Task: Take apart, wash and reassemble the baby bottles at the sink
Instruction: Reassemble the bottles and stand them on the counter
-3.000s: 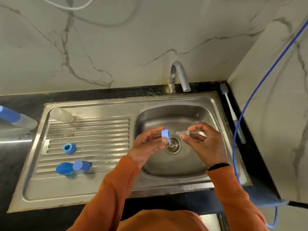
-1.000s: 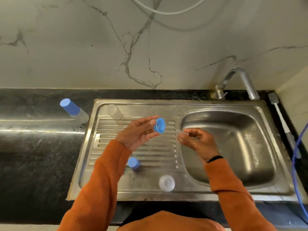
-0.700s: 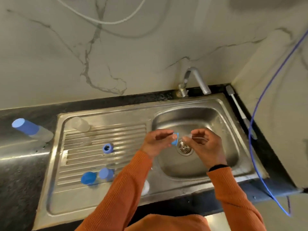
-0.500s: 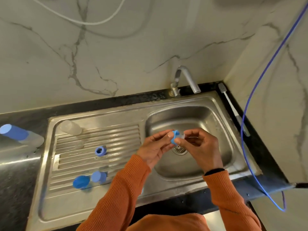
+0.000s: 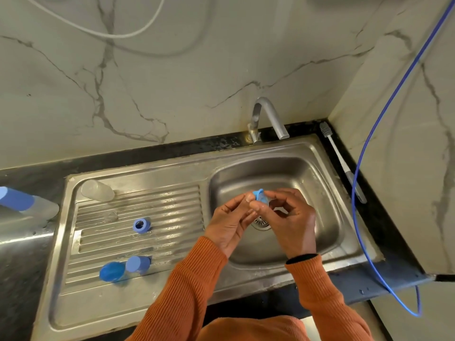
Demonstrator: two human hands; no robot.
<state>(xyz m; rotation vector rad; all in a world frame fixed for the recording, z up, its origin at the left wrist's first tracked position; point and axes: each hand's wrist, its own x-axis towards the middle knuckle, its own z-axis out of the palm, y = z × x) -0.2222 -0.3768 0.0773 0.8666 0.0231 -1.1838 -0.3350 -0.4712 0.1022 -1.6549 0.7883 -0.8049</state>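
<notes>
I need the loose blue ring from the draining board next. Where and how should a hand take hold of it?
Grip the blue ring by its outer wall, coming from above with thumb and finger on opposite sides. It lies alone on the ribbed draining board, tilted, with its opening partly facing the camera and nothing touching it, so both sides look free to pinch.

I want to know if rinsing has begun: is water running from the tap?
No, the tap spout shows no stream, and both hands hold a blue ring over the dry-looking basin.

blue cable [image 5: 384,112] on right wall | white cord [image 5: 103,33] on back wall
</notes>
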